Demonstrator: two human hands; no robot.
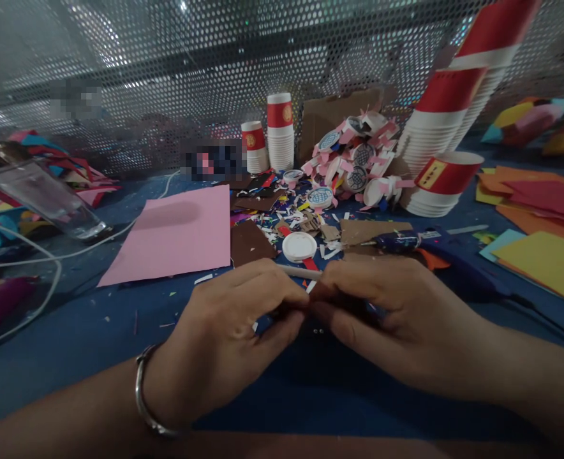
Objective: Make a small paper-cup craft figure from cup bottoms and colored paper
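Observation:
My left hand point(244, 319), with a silver bangle on its wrist, and my right hand point(397, 319) meet low in the middle of the head view. Thumb and fingers of each are pinched together, the fingertips almost touching. Whatever they grip is mostly hidden; a pale, slightly curved edge point(298, 272) shows between the knuckles, and something dark red is near the fingertips. Just beyond them lies a white round lid-like disc point(300, 246), with a red strip point(309, 263) at its lower edge. Brown paper point(253, 243) lies behind my left hand.
Pink paper point(181, 236) lies left, near a glass bottle point(47, 197) and white cable. Paper scraps and a heap of pink-and-white paper pieces point(356, 159) are behind. Stacked red-and-white cups point(447, 182), a blue corded tool point(459, 255) and coloured sheets point(550, 261) stand or lie right.

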